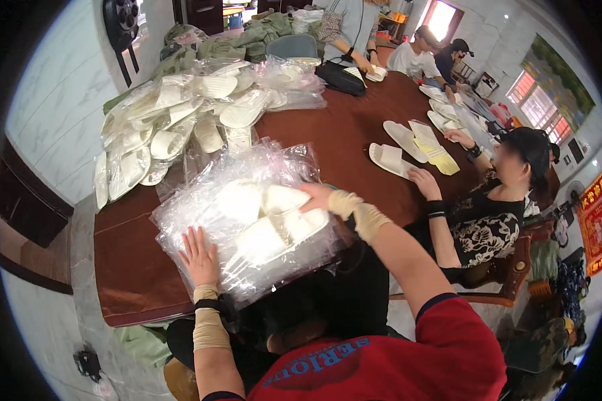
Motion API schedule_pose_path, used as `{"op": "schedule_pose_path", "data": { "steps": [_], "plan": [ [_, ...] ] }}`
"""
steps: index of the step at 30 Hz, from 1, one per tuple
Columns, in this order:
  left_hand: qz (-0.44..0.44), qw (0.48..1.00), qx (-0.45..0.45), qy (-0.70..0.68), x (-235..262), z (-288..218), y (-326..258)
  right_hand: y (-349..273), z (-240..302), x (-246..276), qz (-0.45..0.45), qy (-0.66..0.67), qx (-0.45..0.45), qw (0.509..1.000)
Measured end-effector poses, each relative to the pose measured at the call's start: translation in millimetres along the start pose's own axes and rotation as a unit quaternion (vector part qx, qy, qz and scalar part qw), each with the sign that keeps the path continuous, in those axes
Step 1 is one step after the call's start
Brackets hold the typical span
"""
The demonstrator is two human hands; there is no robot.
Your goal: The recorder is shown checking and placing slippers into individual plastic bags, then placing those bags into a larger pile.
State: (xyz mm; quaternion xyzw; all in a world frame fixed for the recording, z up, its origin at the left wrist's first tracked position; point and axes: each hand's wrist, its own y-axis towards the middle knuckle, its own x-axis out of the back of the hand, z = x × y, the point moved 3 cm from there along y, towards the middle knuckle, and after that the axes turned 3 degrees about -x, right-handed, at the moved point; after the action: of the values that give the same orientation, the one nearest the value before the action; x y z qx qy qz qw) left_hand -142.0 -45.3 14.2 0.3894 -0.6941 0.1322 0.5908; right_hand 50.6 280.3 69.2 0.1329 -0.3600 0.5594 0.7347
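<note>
the left hand (201,257) lies on a stack of clear plastic bags (187,207) at the near edge of the brown desk (134,267); its grip is spread, fingers apart and palm down. the right hand (320,198) is at the far right side of the white slippers (264,237), which lie on top of the bags, between the two hands. its thumb is on a slipper, but glare washes out this spot, so i cannot tell whether the grip is pinching it. tan wraps (212,329) cover both wrists, and a black band (212,305) sits around the left one.

beyond the stack, to the left, is a heap of bagged slippers (170,127). to the right, a co-worker (488,220) in a black patterned top sits with a hand at a loose pair of slippers (389,160), just beside a yellow sheet (440,158). a black pouch (341,79) lies at the far side.
</note>
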Motion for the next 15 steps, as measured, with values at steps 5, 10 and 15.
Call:
{"op": "schedule_pose_path", "data": {
  "steps": [5, 10, 15],
  "plan": [
    [-0.002, 1.0, -0.004, 0.022, -2, -6, 5, -75, -62, 100, -0.16, -0.021, -0.105, 0.981],
    [-0.017, 1.0, -0.011, 0.021, -6, -5, 7, -119, -41, 144, -0.252, 0.179, -0.108, 0.945],
    [-0.022, 0.999, -0.015, 0.025, -13, 3, 3, -85, 81, 73, -0.162, 0.317, 0.081, 0.931]
  ]
}}
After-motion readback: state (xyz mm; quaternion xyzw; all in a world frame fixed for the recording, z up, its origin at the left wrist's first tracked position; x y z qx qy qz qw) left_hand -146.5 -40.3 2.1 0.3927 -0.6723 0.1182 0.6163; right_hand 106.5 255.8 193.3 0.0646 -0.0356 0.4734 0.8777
